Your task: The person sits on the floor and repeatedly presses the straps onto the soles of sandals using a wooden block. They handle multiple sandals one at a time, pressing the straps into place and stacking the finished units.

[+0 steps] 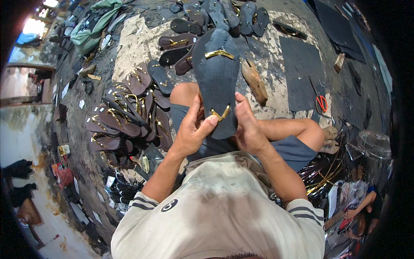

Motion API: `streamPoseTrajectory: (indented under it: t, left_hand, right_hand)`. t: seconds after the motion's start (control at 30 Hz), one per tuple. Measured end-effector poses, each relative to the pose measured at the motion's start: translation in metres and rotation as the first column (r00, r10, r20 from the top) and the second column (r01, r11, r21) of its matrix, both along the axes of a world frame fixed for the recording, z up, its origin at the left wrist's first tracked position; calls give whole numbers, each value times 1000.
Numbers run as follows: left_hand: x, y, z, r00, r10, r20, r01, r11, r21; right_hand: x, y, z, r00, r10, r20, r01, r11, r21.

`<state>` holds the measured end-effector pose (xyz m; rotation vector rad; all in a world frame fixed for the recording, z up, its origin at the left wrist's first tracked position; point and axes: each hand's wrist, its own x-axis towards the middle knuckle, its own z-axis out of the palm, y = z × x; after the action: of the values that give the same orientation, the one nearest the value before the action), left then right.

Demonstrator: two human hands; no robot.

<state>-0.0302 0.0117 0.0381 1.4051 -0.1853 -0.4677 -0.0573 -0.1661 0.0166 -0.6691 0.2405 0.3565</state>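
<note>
A dark sandal sole (215,73) stands out in front of me between my hands, wide end away from me. One gold strap piece (220,54) crosses its wide end, and gold strap ends (221,113) poke through slots at the narrow end. My left hand (193,131) grips the left edge, its thumb pressing beside the gold ends. Along the right edge, my right hand (250,129) is closed on the sole, slightly blurred, with most of its fingers hidden behind it.
A heap of brown sandals with gold straps (118,123) lies at the left, and more sandals (215,15) lie ahead. Right of the sole are a wooden shoe last (254,82), a black sheet (302,73) and orange-handled scissors (321,103). Another person's arm (364,205) shows at lower right.
</note>
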Motion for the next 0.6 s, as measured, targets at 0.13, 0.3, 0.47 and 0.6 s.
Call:
streamPoseTrajectory:
  t: [0.13, 0.3, 0.47, 0.6]
  left_hand:
    - [17, -2, 1, 960, 102, 259, -80, 992, -96]
    - [57, 2, 3, 969, 242, 59, -186, 861, -474]
    - [126, 46, -57, 843, 534, 60, -525, 842, -127]
    - [191, 223, -98, 685, 689, 235, -680, 489, 546]
  right_hand:
    - [14, 11, -22, 911, 22, 411, 275, 709, -649]
    - [28, 36, -1, 794, 41, 606, 508, 502, -700]
    - [61, 38, 6, 928, 174, 329, 91, 750, -655]
    - [49, -12, -18, 953, 173, 249, 55, 710, -702]
